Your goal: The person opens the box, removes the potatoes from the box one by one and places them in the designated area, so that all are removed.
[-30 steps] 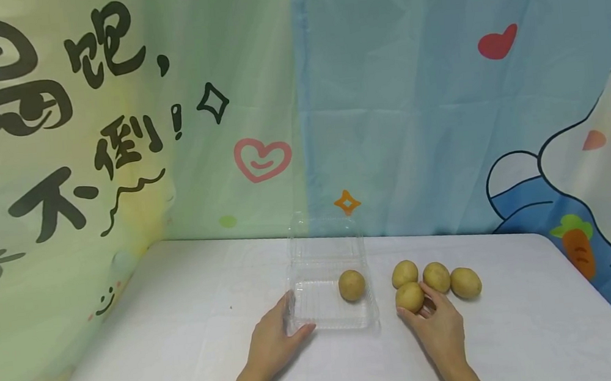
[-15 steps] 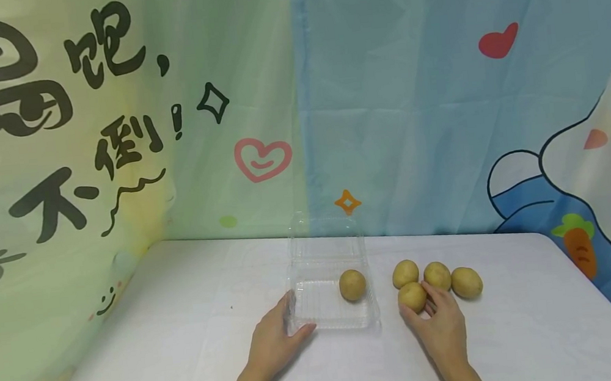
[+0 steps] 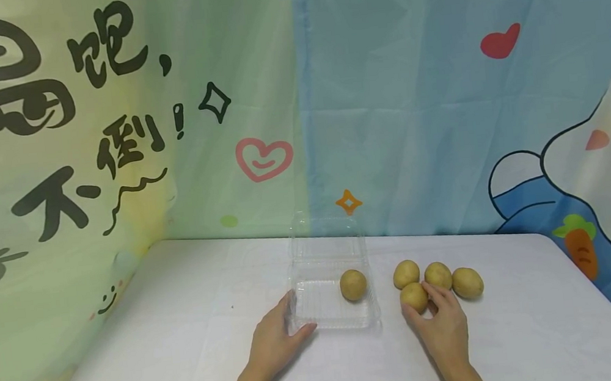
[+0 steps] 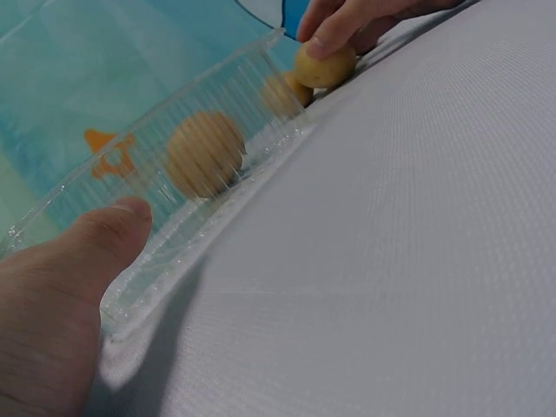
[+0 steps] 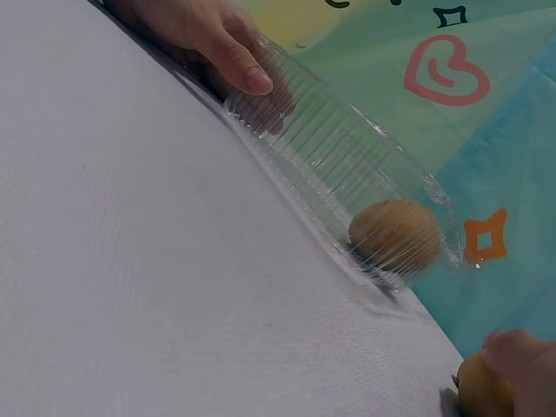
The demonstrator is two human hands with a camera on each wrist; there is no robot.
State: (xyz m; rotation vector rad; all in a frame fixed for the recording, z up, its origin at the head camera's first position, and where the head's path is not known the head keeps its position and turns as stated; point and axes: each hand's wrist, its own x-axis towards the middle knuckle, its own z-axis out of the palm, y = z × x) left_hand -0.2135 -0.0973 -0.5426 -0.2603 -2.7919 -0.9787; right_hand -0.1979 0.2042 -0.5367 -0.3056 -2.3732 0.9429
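Note:
A clear plastic clamshell box [image 3: 324, 322] lies on the white table with its lid raised at the back. One potato [image 3: 353, 286] sits in its right half. My left hand [image 3: 273, 344] holds the box at its near left corner, the thumb on the front wall, as the right wrist view also shows. To the right of the box, my right hand [image 3: 445, 331] grips another potato [image 3: 414, 298] between thumb and fingers. In the left wrist view this gripped potato [image 4: 326, 68] appears under the fingertips; whether it touches the table is unclear.
Close behind the gripped potato lie three more: a left potato [image 3: 405, 274], a middle potato [image 3: 438, 276] and a right potato [image 3: 467, 283]. A printed cloth backdrop [image 3: 389, 145] hangs behind the white table [image 3: 197, 323].
My right hand and its potato have shifted very slightly to the right. The left hand stays on the box, and the other potatoes keep their places.

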